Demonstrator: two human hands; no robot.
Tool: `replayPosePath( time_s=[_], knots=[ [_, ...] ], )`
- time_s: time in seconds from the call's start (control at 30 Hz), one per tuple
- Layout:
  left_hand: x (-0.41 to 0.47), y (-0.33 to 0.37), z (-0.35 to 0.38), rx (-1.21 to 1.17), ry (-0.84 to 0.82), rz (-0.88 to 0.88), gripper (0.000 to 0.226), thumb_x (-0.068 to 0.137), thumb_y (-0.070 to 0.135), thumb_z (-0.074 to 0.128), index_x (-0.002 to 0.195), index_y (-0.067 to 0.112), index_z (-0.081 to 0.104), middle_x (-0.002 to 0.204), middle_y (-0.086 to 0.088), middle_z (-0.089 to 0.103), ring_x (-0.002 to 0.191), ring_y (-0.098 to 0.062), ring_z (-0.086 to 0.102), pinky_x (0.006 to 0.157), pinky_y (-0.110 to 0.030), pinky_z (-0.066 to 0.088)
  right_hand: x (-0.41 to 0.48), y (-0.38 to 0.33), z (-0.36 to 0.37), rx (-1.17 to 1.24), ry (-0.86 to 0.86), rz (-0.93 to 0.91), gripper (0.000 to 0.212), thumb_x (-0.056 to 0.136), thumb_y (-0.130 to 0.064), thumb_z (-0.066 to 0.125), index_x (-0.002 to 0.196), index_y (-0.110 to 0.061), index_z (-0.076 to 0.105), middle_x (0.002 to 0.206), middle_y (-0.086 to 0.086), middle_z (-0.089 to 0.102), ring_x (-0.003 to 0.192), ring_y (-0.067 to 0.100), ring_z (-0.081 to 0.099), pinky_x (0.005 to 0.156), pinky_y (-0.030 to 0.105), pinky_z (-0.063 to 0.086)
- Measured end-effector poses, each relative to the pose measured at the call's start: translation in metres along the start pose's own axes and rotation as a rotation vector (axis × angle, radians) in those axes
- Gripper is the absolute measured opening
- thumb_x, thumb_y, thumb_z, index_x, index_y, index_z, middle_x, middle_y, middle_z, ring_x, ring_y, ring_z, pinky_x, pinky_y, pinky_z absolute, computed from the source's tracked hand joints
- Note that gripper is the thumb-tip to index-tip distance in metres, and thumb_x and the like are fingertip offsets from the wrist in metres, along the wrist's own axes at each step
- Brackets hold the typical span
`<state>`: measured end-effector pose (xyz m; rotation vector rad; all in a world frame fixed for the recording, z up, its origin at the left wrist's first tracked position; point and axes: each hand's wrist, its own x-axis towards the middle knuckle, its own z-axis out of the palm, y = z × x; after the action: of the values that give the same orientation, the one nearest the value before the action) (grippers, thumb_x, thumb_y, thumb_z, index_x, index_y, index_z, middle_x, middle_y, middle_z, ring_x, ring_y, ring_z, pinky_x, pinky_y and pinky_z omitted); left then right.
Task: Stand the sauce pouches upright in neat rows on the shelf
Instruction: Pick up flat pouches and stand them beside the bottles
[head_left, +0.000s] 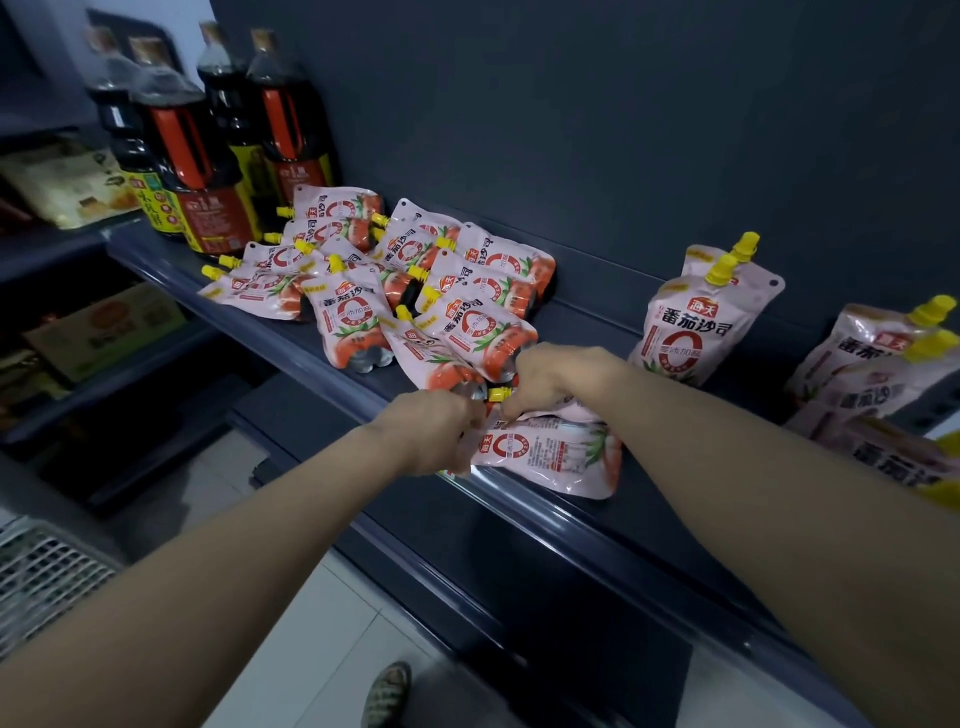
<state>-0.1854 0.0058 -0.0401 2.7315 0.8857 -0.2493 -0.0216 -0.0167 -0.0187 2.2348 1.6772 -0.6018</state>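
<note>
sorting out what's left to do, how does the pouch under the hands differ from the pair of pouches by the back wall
The pouch under the hands lies flat at the shelf's front edge, while the pair by the back wall stands upright. Its yellow cap points sideways; theirs point up. The left hand and right hand both grip it; the pair is untouched. All share the pink tomato-print design and yellow caps.

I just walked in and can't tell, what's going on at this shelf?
A person is stocking sauce pouches. Both hands, left hand and right hand, grip a flat-lying pouch at the shelf front edge. A heap of pouches still lies flat; two upright pouches stand against the back wall.
</note>
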Motion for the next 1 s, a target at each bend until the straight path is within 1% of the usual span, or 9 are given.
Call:
replayPosePath(
  time_s=[0.13,0.2,0.43,0.57,0.63,0.73,0.83,0.9,1.0],
  knots=[
    [-0.002,-0.004,0.001,-0.071,-0.01,-0.026,0.05,0.078,0.03,0.07,0.125,0.027,0.055,0.097,0.0,0.063,0.086,-0.023,0.059,0.074,-0.034,0.053,0.0,0.001,-0.009,0.004,-0.033,0.02,0.035,0.077,-0.045,0.063,0.068,-0.015,0.049,0.071,-0.001,0.049,0.067,0.019,0.05,0.062,0.028,0.042],
    [-0.002,-0.005,0.001,-0.11,-0.007,-0.031,0.05,0.078,0.029,0.07,0.126,0.026,0.055,0.1,-0.001,0.063,0.088,-0.023,0.061,0.074,-0.033,0.053,-0.001,0.002,-0.013,-0.006,-0.057,0.028,0.03,0.077,-0.04,0.064,0.065,-0.016,0.049,0.068,0.0,0.049,0.06,0.016,0.048,0.059,0.027,0.041],
    [-0.004,-0.003,0.002,-0.162,-0.003,-0.002,0.024,0.086,0.021,0.06,0.108,0.025,0.07,0.106,0.003,0.067,0.092,-0.02,0.062,0.08,-0.033,0.055,-0.007,-0.005,-0.02,-0.044,-0.065,-0.019,0.018,0.077,-0.03,0.066,0.077,-0.013,0.061,0.073,-0.002,0.058,0.059,0.012,0.052,0.051,0.023,0.041],
    [-0.005,-0.002,0.002,-0.284,0.006,-0.015,0.019,0.086,0.014,0.063,0.1,0.02,0.075,0.104,0.007,0.071,0.092,-0.015,0.065,0.079,-0.025,0.054,-0.007,-0.004,-0.024,-0.089,-0.021,-0.019,0.019,0.076,-0.027,0.066,0.068,-0.013,0.055,0.068,-0.001,0.054,0.057,0.014,0.048,0.05,0.024,0.038],
    [-0.007,-0.001,-0.002,-0.363,0.03,-0.021,0.016,0.085,0.012,0.065,0.095,0.015,0.077,0.098,0.003,0.074,0.086,-0.015,0.067,0.074,-0.023,0.054,-0.007,-0.006,-0.026,-0.139,0.026,-0.014,0.022,0.078,-0.026,0.067,0.07,-0.013,0.052,0.07,0.0,0.051,0.057,0.015,0.047,0.05,0.024,0.038],
    [-0.009,0.004,-0.011,-0.466,0.113,-0.003,0.014,0.085,0.009,0.065,0.093,0.006,0.076,0.092,-0.006,0.075,0.073,-0.014,0.066,0.069,-0.023,0.056,-0.008,-0.009,-0.029,-0.239,0.076,-0.003,0.025,0.081,-0.023,0.067,0.067,-0.011,0.05,0.07,0.003,0.052,0.054,0.015,0.047,0.045,0.024,0.037],
    [-0.009,0.011,-0.019,-0.518,0.18,0.024,0.012,0.085,0.014,0.067,0.092,0.008,0.075,0.091,-0.007,0.074,0.077,-0.017,0.067,0.078,-0.031,0.058,-0.012,-0.008,-0.031,-0.329,0.128,0.009,0.011,0.081,-0.015,0.067,0.079,-0.007,0.059,0.08,0.007,0.059,0.053,0.017,0.049,0.043,0.023,0.035],
    [-0.009,0.016,-0.022,-0.5,0.232,0.045,0.011,0.084,0.017,0.068,0.089,0.011,0.075,0.089,-0.004,0.074,0.078,-0.016,0.064,0.079,-0.032,0.055,-0.015,-0.004,-0.032,-0.345,0.154,0.03,0.013,0.079,-0.012,0.069,0.088,-0.005,0.063,0.086,0.009,0.061,0.061,0.022,0.054,0.044,0.023,0.037],
    [-0.007,0.024,-0.029,-0.526,0.345,0.102,0.008,0.081,0.016,0.071,0.083,0.01,0.076,0.086,0.002,0.057,0.087,-0.017,0.055,0.087,-0.033,0.048,-0.019,0.005,-0.034,-0.337,0.217,0.052,0.017,0.077,-0.007,0.069,0.094,-0.003,0.068,0.091,0.013,0.066,0.065,0.024,0.055,0.044,0.022,0.036]
  ],
)
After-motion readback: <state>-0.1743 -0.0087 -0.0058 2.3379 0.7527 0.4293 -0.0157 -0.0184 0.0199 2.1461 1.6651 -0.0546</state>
